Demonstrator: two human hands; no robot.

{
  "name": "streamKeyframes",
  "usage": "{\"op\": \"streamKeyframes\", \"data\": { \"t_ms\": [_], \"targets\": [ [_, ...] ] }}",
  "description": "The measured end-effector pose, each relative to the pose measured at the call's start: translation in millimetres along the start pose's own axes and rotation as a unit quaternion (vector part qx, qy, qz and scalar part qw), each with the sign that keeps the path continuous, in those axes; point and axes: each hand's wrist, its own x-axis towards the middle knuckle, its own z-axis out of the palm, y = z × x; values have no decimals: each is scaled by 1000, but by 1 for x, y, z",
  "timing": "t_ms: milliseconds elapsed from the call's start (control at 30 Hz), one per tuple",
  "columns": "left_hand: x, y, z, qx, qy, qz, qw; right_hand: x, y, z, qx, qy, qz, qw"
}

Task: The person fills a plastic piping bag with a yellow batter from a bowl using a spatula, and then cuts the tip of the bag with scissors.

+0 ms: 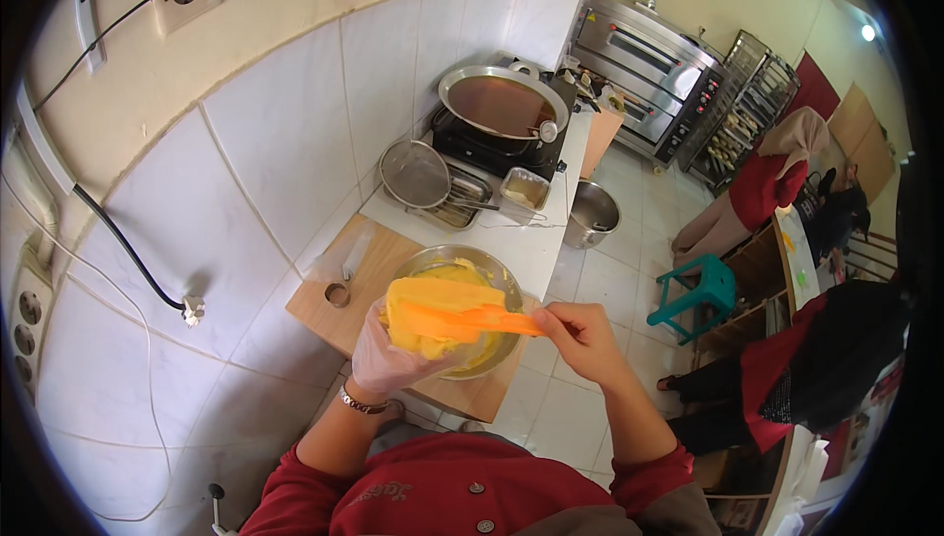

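Note:
My left hand (pixel 393 359), covered in clear plastic that may be a bag or glove, is closed under a thick mass of yellow batter (pixel 433 295). My right hand (pixel 580 339) grips the handle of an orange spatula (pixel 511 323), whose head lies in that batter. Below both is a steel bowl (pixel 497 274) with more yellow batter around its inside. The bowl rests on a wooden board (pixel 329 320), beside a small metal ring (pixel 336 294) and a piece of clear plastic.
Behind are a strainer (pixel 413 172), trays and a wide pan of brown liquid (pixel 497 103) on a stove. A steel pot (pixel 590 216) and teal stool (pixel 688 300) stand on the floor. People (pixel 767 182) (pixel 826 359) occupy the right side, near an oven (pixel 639 74) and rack.

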Motion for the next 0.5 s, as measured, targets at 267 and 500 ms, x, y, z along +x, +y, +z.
{"op": "streamKeyframes", "data": {
  "t_ms": [267,500],
  "targets": [
    [-4,-3,-5,-262,44,-177,948,-8,8,-34,-83,-2,23,996],
    [-10,-29,-11,-223,117,-153,956,5,2,-43,-417,127,-73,897]
  ]
}}
